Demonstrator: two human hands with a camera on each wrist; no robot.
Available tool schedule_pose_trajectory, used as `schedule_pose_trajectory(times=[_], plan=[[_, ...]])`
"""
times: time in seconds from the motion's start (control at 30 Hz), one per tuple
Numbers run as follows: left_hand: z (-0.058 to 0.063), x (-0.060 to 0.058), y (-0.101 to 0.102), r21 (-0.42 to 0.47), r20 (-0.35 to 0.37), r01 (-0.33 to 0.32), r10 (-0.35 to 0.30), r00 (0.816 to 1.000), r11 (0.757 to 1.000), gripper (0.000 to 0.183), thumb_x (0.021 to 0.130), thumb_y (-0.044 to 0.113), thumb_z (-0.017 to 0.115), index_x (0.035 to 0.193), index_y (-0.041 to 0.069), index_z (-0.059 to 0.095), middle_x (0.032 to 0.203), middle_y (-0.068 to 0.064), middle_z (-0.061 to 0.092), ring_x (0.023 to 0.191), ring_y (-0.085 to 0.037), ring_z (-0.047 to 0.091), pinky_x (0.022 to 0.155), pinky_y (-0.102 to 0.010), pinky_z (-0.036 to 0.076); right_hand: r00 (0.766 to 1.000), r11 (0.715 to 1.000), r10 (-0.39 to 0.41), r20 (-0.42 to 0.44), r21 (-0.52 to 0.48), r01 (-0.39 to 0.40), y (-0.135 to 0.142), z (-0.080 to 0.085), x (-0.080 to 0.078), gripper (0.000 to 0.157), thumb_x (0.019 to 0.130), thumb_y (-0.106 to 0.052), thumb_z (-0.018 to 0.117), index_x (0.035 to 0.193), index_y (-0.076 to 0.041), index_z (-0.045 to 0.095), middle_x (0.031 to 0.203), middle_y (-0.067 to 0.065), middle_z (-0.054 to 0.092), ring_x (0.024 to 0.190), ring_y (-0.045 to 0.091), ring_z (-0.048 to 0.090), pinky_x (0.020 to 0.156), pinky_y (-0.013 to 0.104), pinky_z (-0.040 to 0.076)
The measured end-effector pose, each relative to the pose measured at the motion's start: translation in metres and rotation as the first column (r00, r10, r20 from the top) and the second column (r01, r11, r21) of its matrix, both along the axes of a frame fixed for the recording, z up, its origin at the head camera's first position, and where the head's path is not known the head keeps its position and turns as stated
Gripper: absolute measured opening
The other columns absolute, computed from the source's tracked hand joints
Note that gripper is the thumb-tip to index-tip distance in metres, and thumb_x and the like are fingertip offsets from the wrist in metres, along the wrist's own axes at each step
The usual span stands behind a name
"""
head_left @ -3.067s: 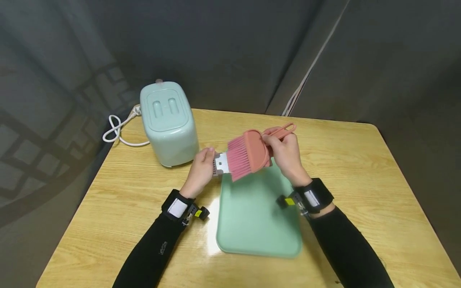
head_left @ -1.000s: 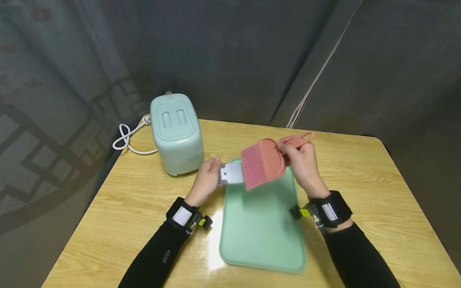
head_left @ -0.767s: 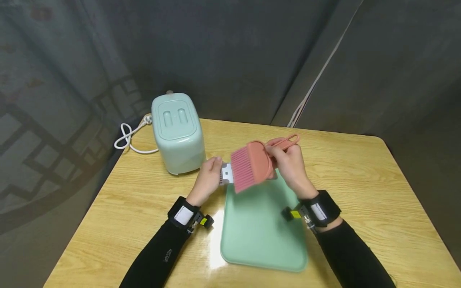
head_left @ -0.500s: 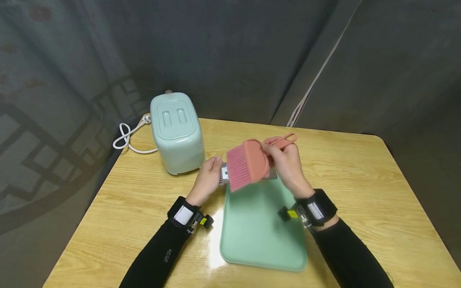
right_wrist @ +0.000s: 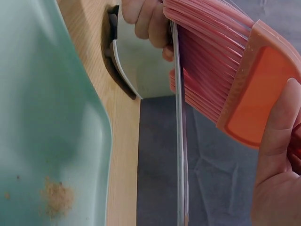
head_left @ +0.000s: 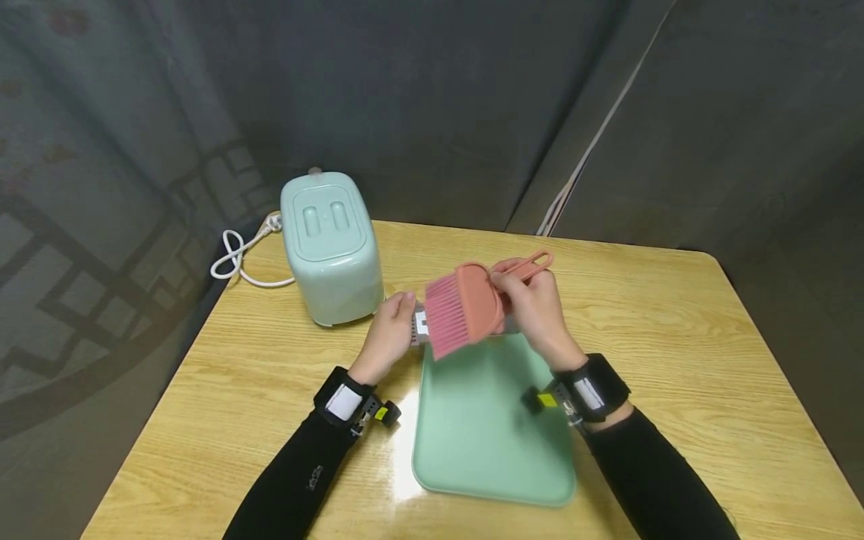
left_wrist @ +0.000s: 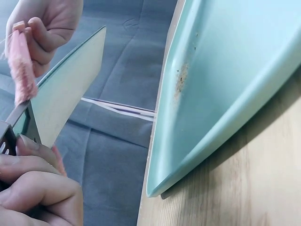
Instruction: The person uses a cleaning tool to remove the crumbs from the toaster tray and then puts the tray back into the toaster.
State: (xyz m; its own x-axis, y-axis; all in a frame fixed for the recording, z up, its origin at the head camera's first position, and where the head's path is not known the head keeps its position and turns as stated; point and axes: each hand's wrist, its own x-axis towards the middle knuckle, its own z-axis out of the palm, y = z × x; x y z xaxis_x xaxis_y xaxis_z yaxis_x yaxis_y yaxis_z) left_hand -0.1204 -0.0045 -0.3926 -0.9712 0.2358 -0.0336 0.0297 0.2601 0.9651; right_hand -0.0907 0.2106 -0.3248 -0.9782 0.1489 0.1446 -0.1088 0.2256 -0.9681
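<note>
My left hand (head_left: 386, 336) grips the slotted grey end of a flat metal crumb tray (head_left: 421, 324), raised above the far end of a green tray (head_left: 493, 442). Its thin pale plate (left_wrist: 70, 84) shows best in the left wrist view. With my right hand (head_left: 538, 307), I hold a pink-bristled brush (head_left: 478, 301) by its coral handle. In the head view the bristles cover most of the plate; in the right wrist view they straddle its edge, on both sides. Brown crumbs (right_wrist: 57, 197) lie in the green tray.
A pale green toaster (head_left: 331, 247) with its lid on stands at the back left, close to my left hand. Its white cord (head_left: 236, 255) loops at the table's left edge. Dark curtain (head_left: 432, 112) hangs behind the wooden table (head_left: 675, 360).
The brush slid right along the plate by one second ago, then came back left toward my left hand, which hardly moved. In the last half second the brush stays nearly in place.
</note>
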Motion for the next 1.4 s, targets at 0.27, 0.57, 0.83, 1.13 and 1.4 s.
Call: schedule_pose_trajectory(times=[0.27,0.57,0.83,1.13,1.4], plan=[[0.0,-0.001,0.0,-0.019,0.006,-0.014,0.014,1.0,1.0,0.042,0.101,0.04,0.031,0.092,0.008,0.056,0.082,-0.011,0.06,0.073,-0.022,0.056,0.065,-0.036,0.047,1.0,1.0,0.006,-0.012,-0.022,-0.006,0.015,0.001,0.003,0.023,0.093,-0.016,0.052,0.099,0.005,0.06,0.075,0.002,0.064,0.06,0.017,0.061,0.051,0.022,0.054],[-0.002,-0.002,0.0,0.0,0.022,-0.019,0.019,1.0,1.0,0.042,0.101,0.039,0.031,0.094,0.006,0.057,0.087,-0.012,0.061,0.077,-0.021,0.057,0.067,-0.035,0.047,0.999,1.0,-0.015,-0.043,0.009,0.016,0.035,-0.001,0.006,0.024,0.094,-0.016,0.05,0.099,0.005,0.06,0.074,0.002,0.064,0.058,0.016,0.059,0.049,0.02,0.052],[-0.003,-0.002,-0.001,0.021,0.034,-0.008,0.007,0.999,1.0,0.044,0.101,0.041,0.03,0.098,0.006,0.057,0.09,-0.013,0.061,0.078,-0.021,0.058,0.066,-0.035,0.049,0.997,0.999,-0.035,-0.068,-0.042,0.033,0.049,0.0,0.007,0.024,0.094,-0.015,0.051,0.099,0.008,0.059,0.069,0.001,0.063,0.05,0.016,0.057,0.042,0.021,0.049],[-0.001,-0.002,-0.003,0.008,0.031,-0.012,0.012,0.999,1.0,0.043,0.101,0.041,0.03,0.096,0.007,0.057,0.09,-0.012,0.062,0.078,-0.021,0.058,0.066,-0.035,0.049,0.994,0.995,-0.091,-0.066,-0.042,0.088,0.066,0.0,0.008,0.025,0.094,-0.016,0.052,0.096,0.007,0.06,0.067,0.003,0.062,0.047,0.015,0.055,0.038,0.02,0.047],[0.001,-0.002,-0.005,0.005,0.037,-0.015,0.015,0.999,1.0,0.042,0.101,0.039,0.03,0.096,0.007,0.057,0.091,-0.012,0.062,0.08,-0.022,0.058,0.068,-0.036,0.048,0.991,0.988,-0.116,-0.068,-0.111,0.108,0.078,0.001,0.008,0.025,0.093,-0.015,0.054,0.095,0.009,0.058,0.064,0.002,0.062,0.041,0.014,0.052,0.034,0.021,0.044]])
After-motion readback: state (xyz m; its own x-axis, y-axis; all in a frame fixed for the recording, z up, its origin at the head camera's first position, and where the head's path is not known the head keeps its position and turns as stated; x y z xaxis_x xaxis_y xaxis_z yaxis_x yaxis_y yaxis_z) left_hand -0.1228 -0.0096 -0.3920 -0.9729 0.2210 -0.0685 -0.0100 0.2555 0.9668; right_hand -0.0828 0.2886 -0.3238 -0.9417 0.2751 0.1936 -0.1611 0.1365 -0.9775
